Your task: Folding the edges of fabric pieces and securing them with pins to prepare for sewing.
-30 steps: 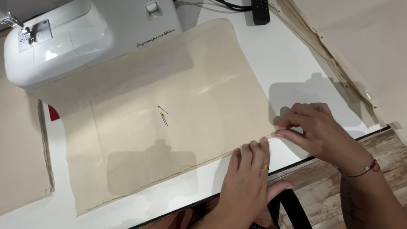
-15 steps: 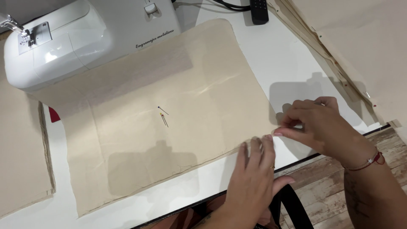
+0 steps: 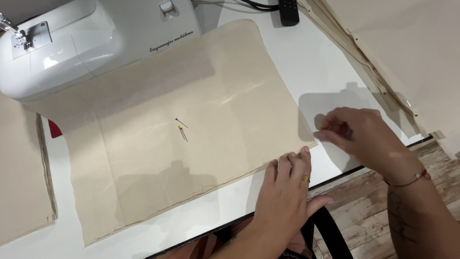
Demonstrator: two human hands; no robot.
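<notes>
Left hand (image 3: 286, 184) flat, pressing cloth (image 3: 172, 129) edge; right hand (image 3: 357, 134) pinched at the corner just beside, cloth stretching away leftward.

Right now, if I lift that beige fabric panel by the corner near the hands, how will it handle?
The beige fabric panel lies flat with soft creases, so it will probably drape rather than hold shape. It looks thin, likely light. Two pins sit at its middle and could slip or prick. The left hand presses its near edge; the right hand is by the corner.
</notes>
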